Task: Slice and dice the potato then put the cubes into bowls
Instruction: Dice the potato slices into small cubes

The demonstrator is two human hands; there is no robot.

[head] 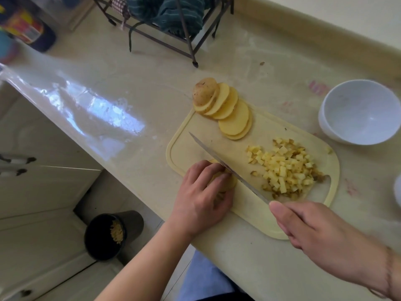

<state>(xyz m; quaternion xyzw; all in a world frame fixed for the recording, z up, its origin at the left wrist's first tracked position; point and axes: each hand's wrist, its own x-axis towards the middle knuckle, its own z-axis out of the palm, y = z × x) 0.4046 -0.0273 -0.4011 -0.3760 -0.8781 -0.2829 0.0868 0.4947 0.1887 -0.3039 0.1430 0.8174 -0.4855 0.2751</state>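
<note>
Cream counter [130, 88] carries one board [256, 135] and one white bowl [358, 111] just beside it. On the board lie a fanned row of about six slices [225, 107] running from far left to nearer right, one heap of cubes [286, 168], and a small stack [225, 181] gripped under the left hand's [201, 196] curled fingers. Right hand [308, 224] grips one knife [225, 166], its blade touching the stack, tip pointing far-left.

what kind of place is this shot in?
Most likely a home kitchen: a cutting board with diced potato on a pale countertop, a white bowl beside it, and a wire rack holding cloths.
</note>
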